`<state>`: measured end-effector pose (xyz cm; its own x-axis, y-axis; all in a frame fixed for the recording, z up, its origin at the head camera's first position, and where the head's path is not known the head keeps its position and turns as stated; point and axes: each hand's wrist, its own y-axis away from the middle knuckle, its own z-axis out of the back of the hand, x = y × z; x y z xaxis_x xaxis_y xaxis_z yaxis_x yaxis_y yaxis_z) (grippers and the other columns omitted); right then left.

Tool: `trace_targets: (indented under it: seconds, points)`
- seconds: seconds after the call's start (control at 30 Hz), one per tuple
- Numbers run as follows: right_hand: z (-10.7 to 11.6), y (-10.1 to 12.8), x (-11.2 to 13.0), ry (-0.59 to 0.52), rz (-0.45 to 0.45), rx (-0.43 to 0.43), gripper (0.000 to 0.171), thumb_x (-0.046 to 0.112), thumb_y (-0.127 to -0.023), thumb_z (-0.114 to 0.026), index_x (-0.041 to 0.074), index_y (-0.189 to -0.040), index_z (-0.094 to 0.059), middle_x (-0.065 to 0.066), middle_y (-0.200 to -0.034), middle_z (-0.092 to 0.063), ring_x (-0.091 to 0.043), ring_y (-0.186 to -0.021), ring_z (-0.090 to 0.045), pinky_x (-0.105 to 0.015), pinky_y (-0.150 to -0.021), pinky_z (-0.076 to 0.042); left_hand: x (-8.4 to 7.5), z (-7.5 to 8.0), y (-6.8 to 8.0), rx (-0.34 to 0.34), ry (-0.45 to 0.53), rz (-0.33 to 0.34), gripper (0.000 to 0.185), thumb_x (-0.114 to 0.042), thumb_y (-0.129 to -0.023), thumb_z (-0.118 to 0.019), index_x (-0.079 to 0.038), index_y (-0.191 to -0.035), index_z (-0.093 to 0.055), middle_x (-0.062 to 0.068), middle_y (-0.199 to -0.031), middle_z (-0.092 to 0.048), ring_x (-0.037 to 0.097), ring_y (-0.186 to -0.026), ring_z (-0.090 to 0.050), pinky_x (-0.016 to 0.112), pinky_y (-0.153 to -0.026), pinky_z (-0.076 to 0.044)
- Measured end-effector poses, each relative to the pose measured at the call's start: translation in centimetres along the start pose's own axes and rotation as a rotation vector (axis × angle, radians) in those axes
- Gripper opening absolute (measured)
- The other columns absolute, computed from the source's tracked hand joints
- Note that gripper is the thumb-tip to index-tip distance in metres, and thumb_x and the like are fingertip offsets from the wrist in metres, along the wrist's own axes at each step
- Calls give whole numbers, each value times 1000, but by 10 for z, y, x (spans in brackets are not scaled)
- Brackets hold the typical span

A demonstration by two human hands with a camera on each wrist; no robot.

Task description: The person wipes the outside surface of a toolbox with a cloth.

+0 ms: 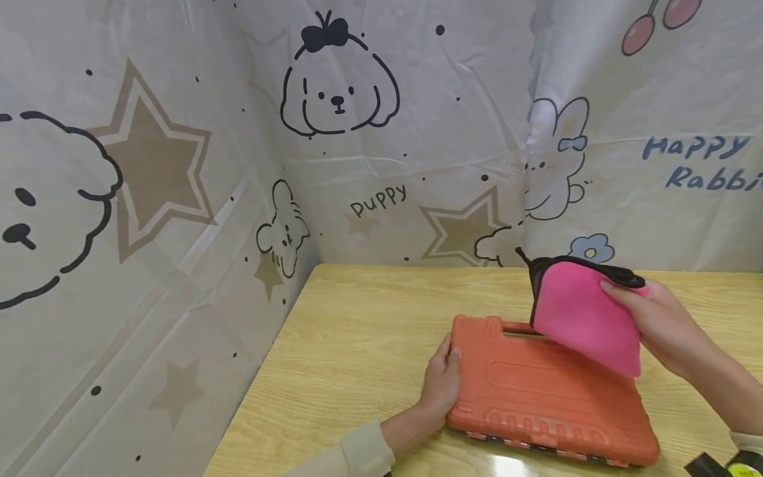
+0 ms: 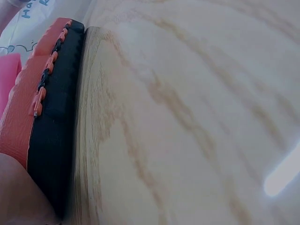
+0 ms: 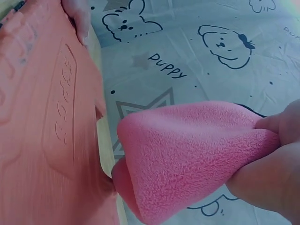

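Note:
An orange plastic case [image 1: 548,404] with a moulded handle lies flat on the wooden table [image 1: 357,358]. My left hand [image 1: 442,381] rests on the case's left edge, fingers laid over the lid and thumb along the side. My right hand [image 1: 658,324] pinches a folded pink cloth [image 1: 587,318] with a black edge, holding it just above the far right part of the case. In the right wrist view the pink cloth [image 3: 187,154] hangs over the orange case [image 3: 42,122]. The left wrist view shows the case's black and orange side [image 2: 51,122] against the table [image 2: 187,117].
Printed sheets with cartoon puppies, stars and rabbits [image 1: 334,99] wall the table on the left, back and right. Bare table lies left of and behind the case. A dark and yellow object [image 1: 730,464] shows at the bottom right corner.

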<state>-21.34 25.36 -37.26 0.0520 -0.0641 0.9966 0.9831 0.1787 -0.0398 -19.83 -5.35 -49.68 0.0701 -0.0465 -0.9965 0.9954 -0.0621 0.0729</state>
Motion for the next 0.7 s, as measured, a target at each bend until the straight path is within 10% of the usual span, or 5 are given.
trace_targets:
  seconds: [0.33,0.7]
  points:
    - [-30,-28,-3,270,24,-72,60,31,-108,-43,-12,-148,-32,17,-104,-59,-1,-89,-59,-18,-74,-53,-3,2,-2,-23,-27,6,54,-25,-110,-38,-2,-157,-27,14,-158,-33,31,-144,-29,50,-116,-26]
    - [-62,-51,-11,341,124,-175,51,25,-108,-43,-13,-142,-43,-29,-133,-51,-4,-97,-51,-12,-77,-45,-2,1,-1,-15,-29,3,54,-24,-110,-39,-2,-157,-27,13,-158,-34,30,-144,-29,50,-116,-25]
